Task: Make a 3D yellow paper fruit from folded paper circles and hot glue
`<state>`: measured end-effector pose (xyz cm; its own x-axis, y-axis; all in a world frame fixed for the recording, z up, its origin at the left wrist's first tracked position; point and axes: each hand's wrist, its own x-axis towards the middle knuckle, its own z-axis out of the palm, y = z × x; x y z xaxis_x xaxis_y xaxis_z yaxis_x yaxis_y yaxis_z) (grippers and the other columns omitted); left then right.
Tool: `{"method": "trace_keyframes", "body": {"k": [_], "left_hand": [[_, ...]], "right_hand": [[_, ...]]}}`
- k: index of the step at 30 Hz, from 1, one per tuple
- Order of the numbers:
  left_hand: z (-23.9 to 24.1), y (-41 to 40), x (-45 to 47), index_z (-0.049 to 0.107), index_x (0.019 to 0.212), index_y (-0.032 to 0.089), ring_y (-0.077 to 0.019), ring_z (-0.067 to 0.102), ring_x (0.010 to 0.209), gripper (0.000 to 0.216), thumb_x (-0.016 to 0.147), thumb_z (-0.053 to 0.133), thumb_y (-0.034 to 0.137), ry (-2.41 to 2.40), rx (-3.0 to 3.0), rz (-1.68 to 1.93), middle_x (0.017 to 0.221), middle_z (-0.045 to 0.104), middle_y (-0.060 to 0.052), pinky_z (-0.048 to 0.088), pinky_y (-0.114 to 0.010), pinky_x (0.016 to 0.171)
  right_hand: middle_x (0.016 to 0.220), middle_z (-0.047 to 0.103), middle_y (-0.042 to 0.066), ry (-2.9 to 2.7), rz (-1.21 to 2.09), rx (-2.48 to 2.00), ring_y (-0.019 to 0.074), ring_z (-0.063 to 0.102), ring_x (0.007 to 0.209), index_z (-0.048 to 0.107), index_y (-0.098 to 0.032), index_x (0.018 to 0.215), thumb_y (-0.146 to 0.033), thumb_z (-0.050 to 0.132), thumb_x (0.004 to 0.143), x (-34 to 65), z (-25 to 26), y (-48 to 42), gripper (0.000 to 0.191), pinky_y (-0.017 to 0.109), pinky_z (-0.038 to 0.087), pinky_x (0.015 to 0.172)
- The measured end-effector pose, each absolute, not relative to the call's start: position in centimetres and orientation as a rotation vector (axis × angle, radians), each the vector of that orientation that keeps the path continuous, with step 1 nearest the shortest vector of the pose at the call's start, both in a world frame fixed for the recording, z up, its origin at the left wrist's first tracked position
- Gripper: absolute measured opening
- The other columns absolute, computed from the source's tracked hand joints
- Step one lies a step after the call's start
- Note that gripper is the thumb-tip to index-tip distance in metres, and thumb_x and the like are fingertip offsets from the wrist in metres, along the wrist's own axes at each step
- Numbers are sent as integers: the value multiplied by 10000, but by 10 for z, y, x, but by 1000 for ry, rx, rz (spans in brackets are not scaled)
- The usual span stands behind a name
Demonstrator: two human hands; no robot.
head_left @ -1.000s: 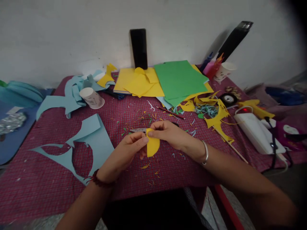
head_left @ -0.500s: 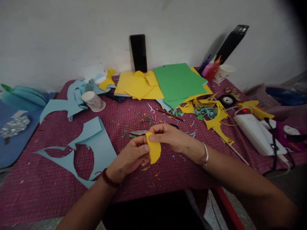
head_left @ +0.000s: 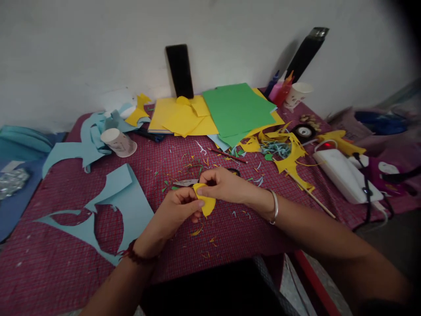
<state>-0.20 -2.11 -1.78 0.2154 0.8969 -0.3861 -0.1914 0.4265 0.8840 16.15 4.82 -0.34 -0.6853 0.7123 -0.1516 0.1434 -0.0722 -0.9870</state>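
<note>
From where I stand, the one small yellow paper piece is up between both hands, over the near middle of the checked tablecloth. The left hand pinches its left side; the right hand has thumb and fingers closed on its top. It should be feather-light, bendy and quick to crease or tear, not slippery; I'd hold it lightly by the rim. Whether it's one layer or several, I can't tell.

Just beyond lies one pair of scissors, partly hidden by the right hand, then one pencil. Farther out I count two paper cups, one left and one right, one phone against the wall and one black flask. The scraps are too many to count.
</note>
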Motion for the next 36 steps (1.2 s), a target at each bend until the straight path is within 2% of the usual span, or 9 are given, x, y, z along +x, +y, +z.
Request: {"method": "trace_keyframes", "body": {"k": [4, 7, 14, 18, 21, 32, 36], "left_hand": [[-12, -23, -3, 647, 679, 141, -65, 533, 449, 216, 628, 805, 279, 1117, 770, 1055, 553, 632, 16, 426, -153, 420], [-7, -24, -5, 661, 739, 159, -53, 526, 463, 225, 636, 797, 306, 1134, 739, 1204, 584, 631, 33, 418, -143, 431], [-10, -27, -2, 670, 679, 166, -55, 535, 515, 179, 663, 798, 289, 1126, 779, 1396, 603, 640, 37, 438, -149, 491], [-13, -29, -1, 720, 793, 183, -66, 577, 606, 174, 660, 809, 249, 1128, 801, 1432, 723, 696, 17, 471, -158, 582], [-15, -29, 0, 728, 863, 217, -75, 587, 638, 220, 664, 807, 269, 1122, 793, 1453, 774, 709, 15, 468, -162, 581], [-15, -31, -3, 749, 769, 184, -65, 498, 531, 163, 644, 815, 263, 1126, 833, 1455, 670, 672, 6, 410, -172, 500], [-14, -32, 1, 740, 796, 187, -85, 539, 622, 143, 678, 792, 251, 1136, 845, 1518, 712, 655, 9, 441, -185, 582]], "right_hand": [[669, 516, -33, -1772, 1822, -809, 93, 454, 615, 551, -175, 732, -393, 552, 834, 163, 3, 46, 242, 242, 373, 575], [674, 516, -19, -1804, 1811, -720, 102, 459, 626, 539, -172, 730, -466, 526, 832, 161, 6, 40, 311, 252, 380, 577], [669, 496, -26, -1819, 1628, -775, 96, 425, 601, 559, -160, 758, -324, 584, 795, 150, -3, 25, 171, 245, 361, 546], [610, 457, -46, -1863, 1498, -810, 91, 390, 571, 559, -161, 676, -251, 594, 773, 150, -6, 26, 137, 238, 312, 517], [612, 470, -45, -1893, 1435, -798, 90, 399, 577, 566, -158, 663, -212, 591, 771, 151, -5, 27, 123, 233, 307, 520], [607, 455, -43, -1964, 1411, -726, 90, 405, 572, 556, -160, 659, -277, 586, 800, 153, -4, 28, 186, 215, 323, 507], [622, 458, -43, -2008, 1336, -750, 95, 416, 589, 536, -167, 663, -269, 580, 815, 150, -6, 26, 189, 219, 343, 529]]}}
